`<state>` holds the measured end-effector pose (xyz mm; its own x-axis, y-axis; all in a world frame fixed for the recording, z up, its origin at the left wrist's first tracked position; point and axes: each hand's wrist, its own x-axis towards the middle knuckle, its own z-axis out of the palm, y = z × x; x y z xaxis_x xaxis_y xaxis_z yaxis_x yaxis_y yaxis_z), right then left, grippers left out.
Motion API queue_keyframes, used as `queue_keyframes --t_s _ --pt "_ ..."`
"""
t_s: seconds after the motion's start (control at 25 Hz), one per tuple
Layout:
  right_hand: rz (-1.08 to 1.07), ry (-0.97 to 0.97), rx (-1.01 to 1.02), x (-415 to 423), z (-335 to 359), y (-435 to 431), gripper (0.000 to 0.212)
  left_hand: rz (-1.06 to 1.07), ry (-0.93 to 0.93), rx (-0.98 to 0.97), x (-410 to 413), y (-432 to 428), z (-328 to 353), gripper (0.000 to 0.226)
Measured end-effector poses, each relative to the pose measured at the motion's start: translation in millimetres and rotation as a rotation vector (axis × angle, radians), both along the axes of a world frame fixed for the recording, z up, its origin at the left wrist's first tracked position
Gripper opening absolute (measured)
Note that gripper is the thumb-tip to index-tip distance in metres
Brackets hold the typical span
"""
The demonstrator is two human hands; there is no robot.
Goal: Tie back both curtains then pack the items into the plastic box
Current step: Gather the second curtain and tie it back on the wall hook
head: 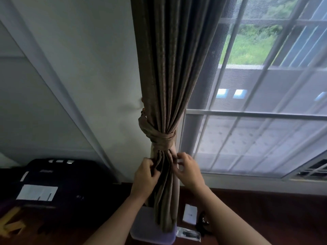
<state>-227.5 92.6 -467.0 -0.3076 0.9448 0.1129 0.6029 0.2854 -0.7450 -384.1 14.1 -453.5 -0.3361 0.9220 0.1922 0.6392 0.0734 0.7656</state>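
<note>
A brown curtain (169, 68) is seen in the middle of the frame. It is hung between a white wall (88, 68) on the left and a window (265, 129) on the right. The curtain is bunched together and wrapped by a tie-back (159, 137) of the same brown cloth, a little below the middle of the frame. The tie-back is knotted on its left side, next to the wall.

Just under the tie-back, the curtain is touched by two hands. The left hand (144, 175) is placed on the left side of the folds. Its fingers are curled, and a fold of cloth is gripped by them. The right hand (189, 171) is placed on the right side of the folds. Its fingers are bent and spread a little apart, and the edge of the cloth is touched by the fingertips. Whether any cloth is pinched there cannot be told.

At the bottom middle of the frame, a pale plastic box (141, 227) is set on a dark brown table (265, 209). Part of the box is hidden by the lower end of the curtain. Just to the right of the box, a white card (190, 213) and a clear packet (188, 234) are laid on the table. A small dark thing (203, 221) is seen beside them, too blurred to be named.

At the lower left, a big black bag (70, 183) with a white label (37, 192) is seen.
</note>
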Motion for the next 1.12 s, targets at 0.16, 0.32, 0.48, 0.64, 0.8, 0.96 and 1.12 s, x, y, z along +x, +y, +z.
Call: queue_keyframes --t_s 0.16,0.32,0.48,0.64,0.8,0.96,1.12 --pt "-0.012 -0.162 0.048 -18.9 3.8 5.6 0.008 0.108 0.059 -0.108 12.5 13.5 6.1 0.046" --pt "0.051 -0.150 0.187 1.5 -4.5 -8.1 0.004 0.050 0.200 -0.155 13.6 9.2 0.4 0.028" --pt "0.048 -0.310 0.241 8.5 -9.4 -4.9 0.008 -0.038 0.471 -0.215 -5.4 10.0 3.9 0.009" --pt "0.111 -0.417 0.195 -6.3 -7.7 -11.2 0.018 -0.084 0.439 -0.346 -8.4 15.4 10.3 0.024" --pt "0.142 -0.556 0.036 11.1 -20.3 -29.9 0.020 -0.078 0.359 -0.190 -17.4 -6.4 2.8 0.027" --pt "0.110 -0.554 -0.063 30.0 -26.2 -63.3 0.024 -0.116 0.434 -0.332 -20.6 -30.2 -5.6 0.023" --pt "0.140 -0.525 -0.091 55.6 -26.4 -100.0 0.017 -0.063 0.375 -0.411 -3.0 -69.5 -16.6 0.023"
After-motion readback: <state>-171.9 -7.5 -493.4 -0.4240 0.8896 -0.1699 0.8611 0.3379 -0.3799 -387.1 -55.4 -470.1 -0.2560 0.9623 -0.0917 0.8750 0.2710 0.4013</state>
